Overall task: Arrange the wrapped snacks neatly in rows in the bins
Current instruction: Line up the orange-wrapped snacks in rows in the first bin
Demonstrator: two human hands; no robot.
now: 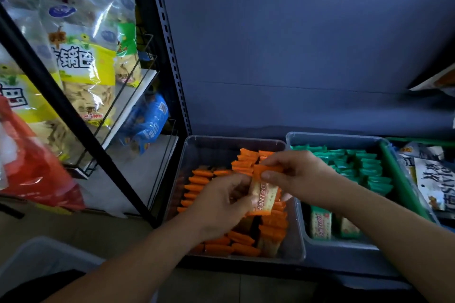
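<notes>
1. The orange-wrapped cracker packet (264, 194) is held in the air over the middle of the left bin (296, 241). This clear grey tub already holds orange packets (199, 181) stood on edge in columns that run from its near edge to its far edge.
2. The left hand (221, 206) grips the packet's near end and left side, fingers curled round it. The right hand (300, 174) pinches the far, crimped end between thumb and fingers. Both hands are closed on this one packet — neither is free.
3. The packet's long axis runs almost from the bin's near edge toward its far edge, leaning slightly right at the far end, with the printed face up.
4. The relation that matters is that the packed columns lie directly beneath the hands, with the right-hand column under the packet and a looser patch toward the near edge. I judge the packet needs turning onto its edge and lowering straight down. The left hand is the nearer one to that near-edge patch.
5. The right bin (332, 136), just beside the left bin's right wall, holds green packets (369, 169) — probably not this packet's place.
</notes>
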